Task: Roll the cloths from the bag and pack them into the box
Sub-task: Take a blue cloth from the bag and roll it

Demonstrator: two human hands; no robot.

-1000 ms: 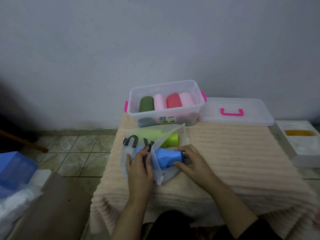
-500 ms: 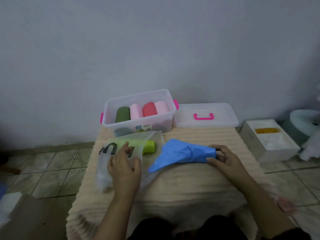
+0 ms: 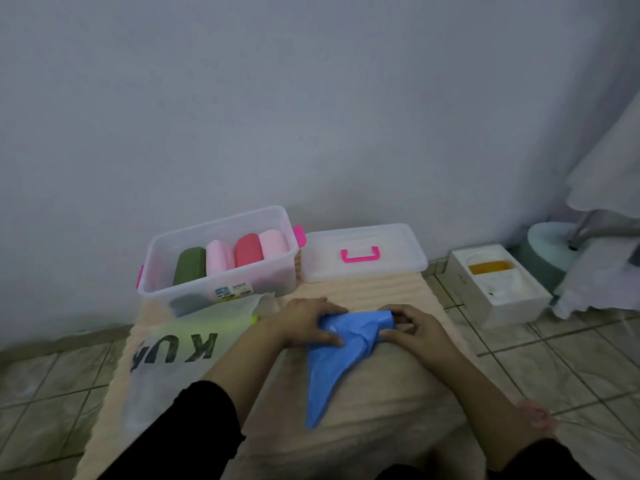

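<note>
Now pinching crumpled blue cloth (image 3: 343, 355) between left hand (image 3: 304, 322) and right hand (image 3: 414, 329), at five o'clock from clear plastic box (image 3: 221, 289).

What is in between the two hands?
The head view shows the bunched top of the blue cloth lying between the left hand and the right hand. Both hands touch it, and its tail trails down the beige mat.
</note>
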